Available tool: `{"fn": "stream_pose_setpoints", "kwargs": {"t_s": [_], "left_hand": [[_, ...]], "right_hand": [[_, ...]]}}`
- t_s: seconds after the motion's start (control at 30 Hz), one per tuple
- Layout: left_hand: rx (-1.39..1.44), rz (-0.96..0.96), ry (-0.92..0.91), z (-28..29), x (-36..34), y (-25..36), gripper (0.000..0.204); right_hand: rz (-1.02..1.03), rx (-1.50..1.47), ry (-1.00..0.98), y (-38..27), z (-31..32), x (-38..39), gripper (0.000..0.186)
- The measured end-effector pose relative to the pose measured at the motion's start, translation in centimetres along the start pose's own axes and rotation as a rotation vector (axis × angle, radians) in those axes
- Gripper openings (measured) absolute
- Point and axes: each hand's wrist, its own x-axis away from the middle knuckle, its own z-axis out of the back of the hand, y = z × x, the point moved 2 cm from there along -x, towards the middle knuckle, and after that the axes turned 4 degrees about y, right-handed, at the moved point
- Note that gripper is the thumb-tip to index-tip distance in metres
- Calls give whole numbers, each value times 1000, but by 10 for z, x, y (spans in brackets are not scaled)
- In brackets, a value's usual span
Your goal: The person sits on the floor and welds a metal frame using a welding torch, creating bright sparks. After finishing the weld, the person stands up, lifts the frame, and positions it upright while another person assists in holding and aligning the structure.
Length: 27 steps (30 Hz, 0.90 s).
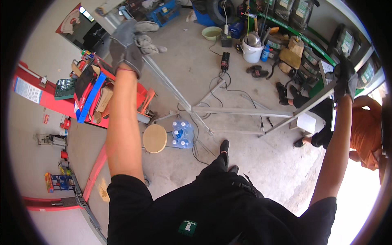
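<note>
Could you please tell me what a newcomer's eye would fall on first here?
Probably the grey metal frame across the middle, with the gloved left hand at its upper left and the gloved right hand at its right side. Next, perhaps, the round wooden stool beside the clear plastic bottles left of centre, and the orange top of another person at the right edge.

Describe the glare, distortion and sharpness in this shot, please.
Head view: glare washes out the ground at lower right; head view: the picture darkens to black around its rim, and the red strip at left looks bowed, probably by the lens; head view: the round stool is reasonably sharp, while the right hand in its dark glove shows little detail.
</note>
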Motion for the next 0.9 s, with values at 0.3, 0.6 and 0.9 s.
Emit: {"fn": "stream_pose_setpoints", "kwargs": {"t_s": [0.3, 0.6, 0.9], "left_hand": [[-245, -229, -31, 15, -21, 7, 50], [-220, -144, -103, 8, -35, -45, 53], [-301, -244, -39, -9, -52, -57, 50]], "right_hand": [[-593, -638, 222, -101, 27, -3, 29], [-683, -619, 282, -84, -8, -33, 31], [-810, -592, 370, -65, -33, -42, 31]]}}
